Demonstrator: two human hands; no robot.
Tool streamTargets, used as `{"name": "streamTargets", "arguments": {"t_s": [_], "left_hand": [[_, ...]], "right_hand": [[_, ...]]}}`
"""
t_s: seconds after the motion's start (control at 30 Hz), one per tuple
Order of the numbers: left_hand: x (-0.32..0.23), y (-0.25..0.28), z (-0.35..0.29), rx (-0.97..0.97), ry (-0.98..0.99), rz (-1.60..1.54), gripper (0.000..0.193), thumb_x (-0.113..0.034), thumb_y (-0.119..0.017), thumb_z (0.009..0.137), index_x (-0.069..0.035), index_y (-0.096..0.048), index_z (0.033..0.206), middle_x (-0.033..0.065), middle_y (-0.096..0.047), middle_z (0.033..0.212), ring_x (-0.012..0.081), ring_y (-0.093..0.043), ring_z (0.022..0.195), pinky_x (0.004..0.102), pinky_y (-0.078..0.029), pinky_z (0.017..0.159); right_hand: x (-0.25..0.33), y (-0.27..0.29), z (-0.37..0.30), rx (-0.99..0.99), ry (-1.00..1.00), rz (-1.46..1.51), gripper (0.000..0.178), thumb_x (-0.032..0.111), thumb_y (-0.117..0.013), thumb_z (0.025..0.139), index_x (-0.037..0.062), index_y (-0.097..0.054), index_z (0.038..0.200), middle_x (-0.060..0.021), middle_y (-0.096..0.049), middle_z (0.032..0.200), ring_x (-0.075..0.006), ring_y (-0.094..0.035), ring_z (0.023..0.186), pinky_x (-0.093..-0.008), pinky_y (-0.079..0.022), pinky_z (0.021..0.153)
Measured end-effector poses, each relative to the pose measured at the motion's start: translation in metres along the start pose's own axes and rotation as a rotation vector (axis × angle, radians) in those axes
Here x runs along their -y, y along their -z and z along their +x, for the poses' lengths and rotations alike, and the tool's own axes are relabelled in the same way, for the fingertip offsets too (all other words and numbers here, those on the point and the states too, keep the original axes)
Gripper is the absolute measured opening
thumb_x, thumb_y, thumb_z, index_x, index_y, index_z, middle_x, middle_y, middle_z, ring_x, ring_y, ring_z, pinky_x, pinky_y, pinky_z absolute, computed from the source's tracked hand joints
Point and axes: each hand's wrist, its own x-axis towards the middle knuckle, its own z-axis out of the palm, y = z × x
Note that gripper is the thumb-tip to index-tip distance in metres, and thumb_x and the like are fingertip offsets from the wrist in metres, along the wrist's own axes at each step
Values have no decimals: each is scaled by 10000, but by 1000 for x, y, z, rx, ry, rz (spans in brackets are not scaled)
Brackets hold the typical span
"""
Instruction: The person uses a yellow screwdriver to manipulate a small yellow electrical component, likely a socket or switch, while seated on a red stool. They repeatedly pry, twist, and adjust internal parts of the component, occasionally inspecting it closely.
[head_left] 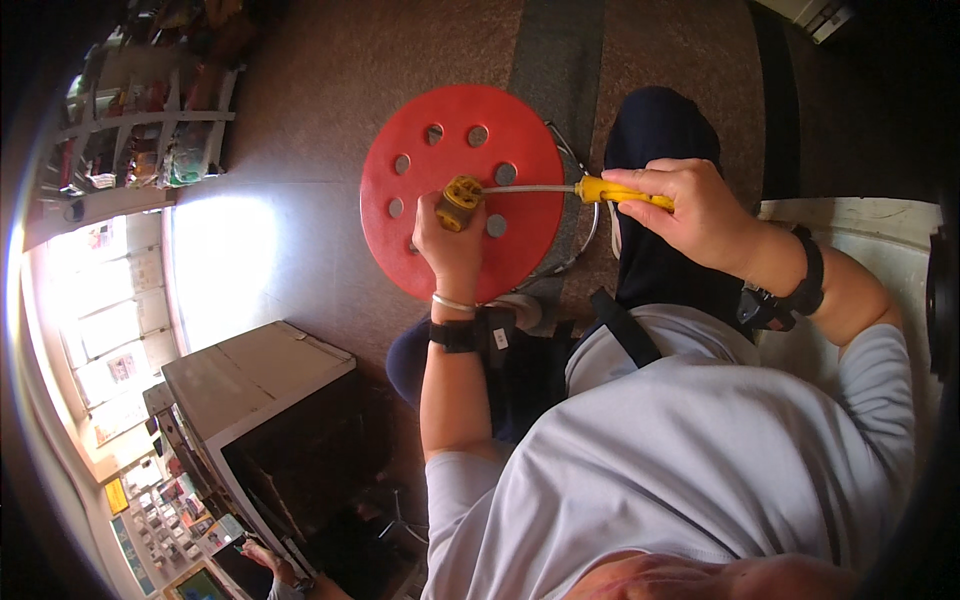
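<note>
Centrally, your left hand (pixel 450 240) grips a short yellow plastic cylinder with a slotted end (pixel 461 204), its fingers closed around the body and the slotted end left exposed. The cylinder lies over a round red stool seat pierced by circular holes (pixel 450 105); whether it or your hand rests on the seat cannot be told from above. Your right hand (pixel 690 205) holds a long-shafted screwdriver with a yellow handle (pixel 592 190), thumb and fingers closed on the handle. The shaft runs roughly level across the seat, its tip meeting the edge of the cylinder beside your left fingers; whether it is seated in a slot or screw is too small to tell.

Note the likely faults. Should the tip be poorly seated or the shaft tilted, pressure could make it skid off the cylinder and into your left hand, which lies close by. A loose left grip could let the cylinder twist under torque. Any small part that came free could drop through one of the seat's holes to the brown floor (pixel 310 130).
</note>
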Motion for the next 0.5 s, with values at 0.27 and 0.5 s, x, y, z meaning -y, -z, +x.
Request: {"name": "streamTargets", "arguments": {"t_s": [0.27,0.5], "left_hand": [[2,2,3,-29,46,54,447,-159,-848,632,-29,-556,945,166,-655,855,322,-652,770,392,-521,673],[5,3,3,-70,19,123,457,-181,-850,629,-28,-547,935,172,-647,844,360,-641,783,417,-513,685]], "right_hand": [[-9,-22,-7,-80,-10,77,299,99,-687,839,15,-671,1126,-169,-695,881,-257,-688,742,-314,-544,646],[-20,-34,-5,-53,20,59,259,144,-654,876,1,-662,1092,-167,-690,850,-268,-680,723,-342,-537,653]]}}
